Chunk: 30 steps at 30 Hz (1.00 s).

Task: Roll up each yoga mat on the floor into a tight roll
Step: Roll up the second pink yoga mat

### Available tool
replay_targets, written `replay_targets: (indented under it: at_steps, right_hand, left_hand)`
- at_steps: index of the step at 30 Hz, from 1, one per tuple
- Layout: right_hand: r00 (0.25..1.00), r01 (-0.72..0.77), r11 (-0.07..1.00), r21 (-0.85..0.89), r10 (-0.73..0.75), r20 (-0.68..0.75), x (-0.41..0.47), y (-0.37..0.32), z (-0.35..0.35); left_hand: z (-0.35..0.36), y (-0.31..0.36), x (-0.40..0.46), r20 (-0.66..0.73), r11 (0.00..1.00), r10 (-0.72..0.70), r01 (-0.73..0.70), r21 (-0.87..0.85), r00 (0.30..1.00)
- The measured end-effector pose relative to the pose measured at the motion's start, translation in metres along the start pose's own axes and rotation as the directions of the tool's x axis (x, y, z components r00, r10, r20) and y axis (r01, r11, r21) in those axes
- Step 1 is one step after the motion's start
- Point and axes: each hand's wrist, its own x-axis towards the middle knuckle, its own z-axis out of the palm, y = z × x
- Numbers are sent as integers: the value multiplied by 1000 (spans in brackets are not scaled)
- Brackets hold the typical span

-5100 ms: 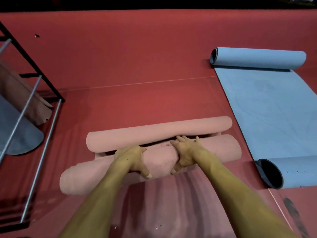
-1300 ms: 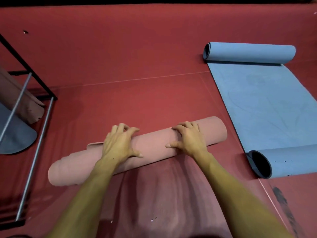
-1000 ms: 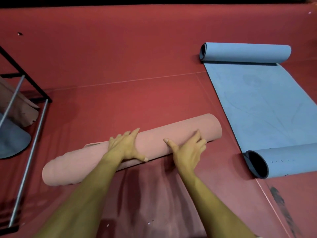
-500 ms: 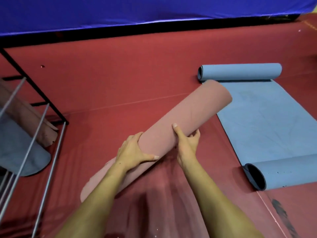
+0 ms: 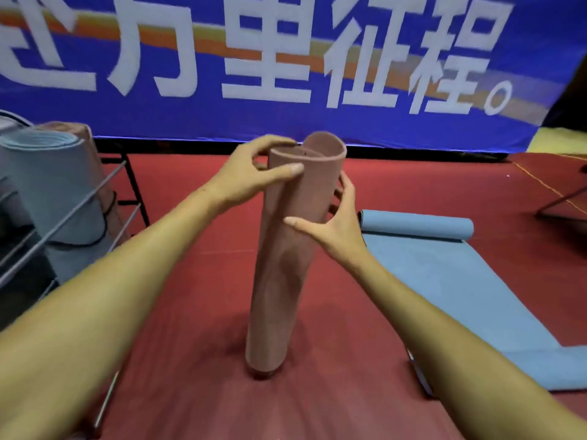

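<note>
The pink yoga mat [image 5: 287,265], rolled into a tube, stands on end on the red floor [image 5: 190,344] at the centre of the view, leaning slightly so its open top tips toward 1 o'clock. The person's left hand [image 5: 251,176] grasps the roll at its upper rim from the 9 o'clock side, thumb laid across the near face and fingers curled over the edge. The right hand [image 5: 340,223] holds the roll lower down from the 3 o'clock side, thumb pressed on the near face and fingers wrapped behind. At 3 o'clock from the roll a blue yoga mat [image 5: 451,281] lies partly spread on the floor, its far end curled into a roll. At 9 o'clock a metal rack [image 5: 79,201] holds other rolled mats. A blue banner [image 5: 286,58] with large white characters hangs across the back at 12 o'clock.
</note>
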Motion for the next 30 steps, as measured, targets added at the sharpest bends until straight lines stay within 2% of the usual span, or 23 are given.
replay_targets:
  at_steps: [2, 4, 6, 10, 19, 26, 30]
  right_hand:
    - [991, 133, 988, -74, -131, 27, 5, -39, -19]
    - [959, 281, 936, -211, -264, 102, 3, -59, -29]
    - [942, 329, 905, -270, -293, 164, -4, -61, -32]
    - [941, 335, 896, -292, -300, 160, -6, -53, -31]
    - [950, 281, 872, -401, -195, 242, -25, -33, -16]
    - [947, 295, 834, -466, -191, 258, -23, -34, -24]
    - [938, 281, 818, -502, -122, 325, -34, -19, -18]
  left_hand:
    - [1, 2, -24, 83, 996, -2, -6, 89, 997]
    - [2, 5, -39, 81, 992, 43, -52, 117, 996]
    - [3, 12, -48, 78, 989, 73, -82, 123, 994]
    - [6, 6, -60, 32, 986, 106, -109, 125, 994]
    - [-1, -20, -75, 129, 963, 49, -81, 256, 990]
    - [-7, -26, -81, 44, 933, 121, -129, 336, 992]
    - [3, -51, -98, 94, 957, 65, -89, 276, 993]
